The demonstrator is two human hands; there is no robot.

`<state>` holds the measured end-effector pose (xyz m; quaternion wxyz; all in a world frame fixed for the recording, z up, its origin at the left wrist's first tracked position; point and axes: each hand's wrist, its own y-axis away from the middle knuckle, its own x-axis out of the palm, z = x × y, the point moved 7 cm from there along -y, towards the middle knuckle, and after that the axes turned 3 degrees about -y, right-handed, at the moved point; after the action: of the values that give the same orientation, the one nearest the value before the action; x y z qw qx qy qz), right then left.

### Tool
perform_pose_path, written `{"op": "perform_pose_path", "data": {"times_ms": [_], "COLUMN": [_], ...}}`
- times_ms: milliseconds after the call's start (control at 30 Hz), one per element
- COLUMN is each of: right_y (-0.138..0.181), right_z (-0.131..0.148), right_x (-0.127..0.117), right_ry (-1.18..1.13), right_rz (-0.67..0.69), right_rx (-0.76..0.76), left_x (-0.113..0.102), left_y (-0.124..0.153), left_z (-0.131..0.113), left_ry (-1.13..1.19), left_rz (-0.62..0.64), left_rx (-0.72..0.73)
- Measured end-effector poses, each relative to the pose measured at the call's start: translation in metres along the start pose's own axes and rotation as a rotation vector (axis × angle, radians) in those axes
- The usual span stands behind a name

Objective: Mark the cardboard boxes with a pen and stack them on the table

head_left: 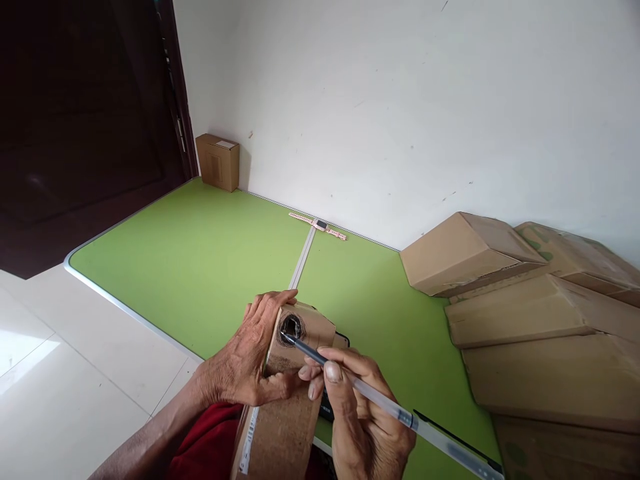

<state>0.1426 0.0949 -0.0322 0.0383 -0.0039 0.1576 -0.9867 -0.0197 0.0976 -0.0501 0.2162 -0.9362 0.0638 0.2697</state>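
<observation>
A brown cardboard box (pixel 287 427) is held tilted at the table's near edge, a label strip (pixel 249 440) on its side. My left hand (pixel 250 353) wraps round its upper end, with the thumb across the front. Near the top is a ragged dark hole (pixel 291 327) ringed by black scribbled lines. My right hand (pixel 357 400) pinches a pen (pixel 380 398) with a dark grip and clear barrel, its tip at the hole's lower edge. A dark object (pixel 327 405), partly hidden, lies behind the box.
The green folding table (pixel 200 260) has a metal rim. A pink-strapped watch (pixel 321 225) lies by the wall. A small carton (pixel 219 162) stands at the far left corner, and several cardboard boxes (pixel 530 373) are piled at right. A dark door (pixel 85 120) is at left.
</observation>
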Motion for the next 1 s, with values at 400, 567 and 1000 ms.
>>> {"op": "perform_pose_path", "data": {"times_ms": [400, 567, 1000], "right_y": [-0.005, -0.005, -0.076], "right_z": [0.0, -0.005, -0.011], "right_x": [0.001, -0.015, -0.03], "right_ry": [0.117, 0.074, -0.129], "right_rz": [0.099, -0.106, -0.118], "right_rx": [0.026, 0.134, -0.052], "left_x": [0.0, 0.002, -0.002], "left_y": [-0.002, 0.003, 0.008], "left_z": [0.001, 0.007, 0.007], "left_ry": [-0.01, -0.01, 0.014], "left_rz": [0.0, -0.025, 0.007], "left_rx": [-0.012, -0.018, -0.079]}}
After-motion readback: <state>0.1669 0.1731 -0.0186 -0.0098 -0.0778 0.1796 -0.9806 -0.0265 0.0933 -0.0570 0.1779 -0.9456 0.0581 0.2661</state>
